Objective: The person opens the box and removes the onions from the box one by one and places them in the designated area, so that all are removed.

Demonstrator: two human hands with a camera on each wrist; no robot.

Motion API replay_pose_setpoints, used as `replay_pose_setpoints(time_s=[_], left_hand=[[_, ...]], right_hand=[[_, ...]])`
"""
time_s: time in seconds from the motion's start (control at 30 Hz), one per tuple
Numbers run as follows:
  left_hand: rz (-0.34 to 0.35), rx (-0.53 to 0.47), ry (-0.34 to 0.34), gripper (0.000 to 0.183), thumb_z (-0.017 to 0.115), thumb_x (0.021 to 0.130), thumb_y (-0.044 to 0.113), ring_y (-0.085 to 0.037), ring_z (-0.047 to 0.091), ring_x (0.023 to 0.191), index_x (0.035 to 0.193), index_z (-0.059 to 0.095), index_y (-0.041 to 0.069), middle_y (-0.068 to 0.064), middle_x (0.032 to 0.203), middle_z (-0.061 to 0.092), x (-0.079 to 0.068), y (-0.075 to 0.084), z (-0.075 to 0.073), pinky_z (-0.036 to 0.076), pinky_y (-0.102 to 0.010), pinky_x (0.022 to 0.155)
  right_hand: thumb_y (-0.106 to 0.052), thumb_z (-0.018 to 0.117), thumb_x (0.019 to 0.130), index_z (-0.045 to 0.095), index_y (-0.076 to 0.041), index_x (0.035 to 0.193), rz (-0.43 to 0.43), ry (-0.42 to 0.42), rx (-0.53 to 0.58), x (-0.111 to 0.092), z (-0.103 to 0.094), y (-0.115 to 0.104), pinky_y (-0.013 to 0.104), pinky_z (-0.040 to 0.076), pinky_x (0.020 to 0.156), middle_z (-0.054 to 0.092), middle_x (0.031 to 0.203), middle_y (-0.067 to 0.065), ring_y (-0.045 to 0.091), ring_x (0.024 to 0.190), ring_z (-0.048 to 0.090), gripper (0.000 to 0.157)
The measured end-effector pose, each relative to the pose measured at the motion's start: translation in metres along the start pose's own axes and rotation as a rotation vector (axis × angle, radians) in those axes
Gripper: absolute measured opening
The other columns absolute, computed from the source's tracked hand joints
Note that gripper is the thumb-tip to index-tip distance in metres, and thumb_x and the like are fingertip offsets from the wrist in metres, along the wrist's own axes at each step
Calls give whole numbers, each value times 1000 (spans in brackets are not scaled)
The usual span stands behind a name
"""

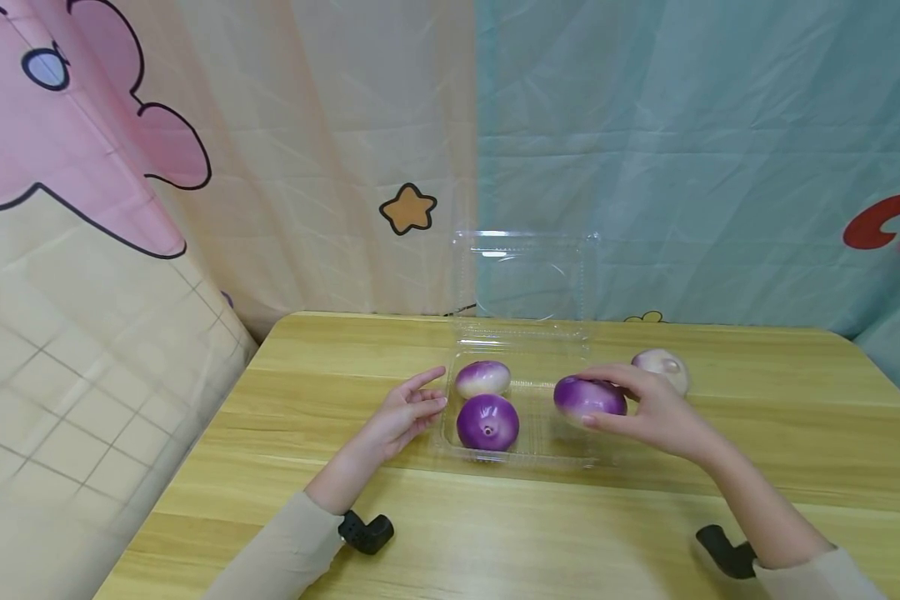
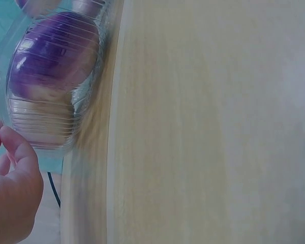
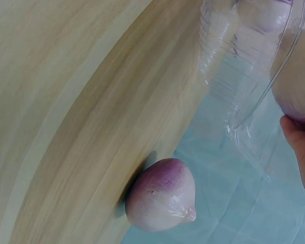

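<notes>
A clear plastic clamshell box [image 1: 555, 452] stands on the table, its lid [image 1: 528, 279] raised at the back. Two purple-and-white turnips sit in its left half: a paler one [image 1: 483, 379] behind and a deep purple one [image 1: 487, 422] in front. Over the box's right half, my right hand [image 1: 652, 414] grips another turnip [image 1: 587, 398] between thumb and fingers. My left hand [image 1: 401, 417] is at the box's left rim, fingers loosely spread, fingertips at the plastic edge in the left wrist view. A further turnip [image 3: 162, 195] lies on the table right of the box, partly behind my right hand in the head view.
The wooden table [image 1: 270, 467] has its back edge against a patterned curtain [image 1: 645, 167]. The raised lid stands close to that curtain. Black wrist mounts [image 1: 366, 533] show below both hands.
</notes>
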State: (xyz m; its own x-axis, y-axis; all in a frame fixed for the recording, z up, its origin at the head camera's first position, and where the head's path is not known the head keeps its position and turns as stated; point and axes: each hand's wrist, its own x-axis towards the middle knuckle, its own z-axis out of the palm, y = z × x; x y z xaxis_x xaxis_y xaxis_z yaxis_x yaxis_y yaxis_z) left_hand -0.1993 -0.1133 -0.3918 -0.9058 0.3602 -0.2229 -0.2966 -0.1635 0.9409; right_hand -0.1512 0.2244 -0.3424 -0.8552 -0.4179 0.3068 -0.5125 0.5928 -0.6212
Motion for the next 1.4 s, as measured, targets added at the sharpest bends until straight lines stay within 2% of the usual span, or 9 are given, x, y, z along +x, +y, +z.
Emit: replay_pose_setpoints(time_s=[0.23,0.53,0.77,0.97,1.03,1.23,1.4], left_hand=[[1,-3,-7,58,52,90,-7,-8,53,74,143,33,3,-1,88,55,0,0,0,47,-16,67],[1,3,-2,58,52,90,-6,-8,53,76,143,33,4,-1,89,54,0,-1,-1,47,-16,68],[-2,0,1,57,53,90,-6,-8,53,76,143,33,4,-1,90,55,0,-1,-1,47,-16,67],[-1,-7,1,57,52,90,-7,-8,53,75,143,33,4,0,89,55,0,0,0,47,-16,67],[-1,-9,3,57,52,89,-7,-8,54,76,143,34,4,-1,90,55,0,0,0,47,-16,68],[-6,-7,9,57,52,89,-7,-8,53,75,142,34,4,-1,90,55,0,1,1,47,-17,68],[-4,-11,9,58,52,89,-7,-8,53,75,143,34,4,-1,89,55,-1,2,1,47,-17,67]], right_hand=[[-20,77,77,59,-10,122,23,8,-9,-5,-6,1,34,52,76,60,117,12,27,100,56,51],[-16,80,72,62,-10,119,9,66,-46,-12,-13,5,28,51,73,58,109,6,22,98,46,51],[-14,79,74,61,-7,120,53,64,-18,-17,-20,7,22,51,72,52,117,13,29,101,48,51],[-15,80,73,61,-8,119,40,82,-59,-21,-25,9,26,53,71,53,117,14,29,100,52,51],[-15,80,72,62,-8,119,34,93,-79,-23,-27,10,24,52,72,54,118,15,25,100,53,51],[-11,79,73,61,-11,118,34,114,-57,-28,-36,16,11,46,76,55,122,14,-8,101,47,49],[-12,78,75,61,-11,120,74,113,-57,-35,-42,21,11,46,73,56,121,19,-12,98,45,48]])
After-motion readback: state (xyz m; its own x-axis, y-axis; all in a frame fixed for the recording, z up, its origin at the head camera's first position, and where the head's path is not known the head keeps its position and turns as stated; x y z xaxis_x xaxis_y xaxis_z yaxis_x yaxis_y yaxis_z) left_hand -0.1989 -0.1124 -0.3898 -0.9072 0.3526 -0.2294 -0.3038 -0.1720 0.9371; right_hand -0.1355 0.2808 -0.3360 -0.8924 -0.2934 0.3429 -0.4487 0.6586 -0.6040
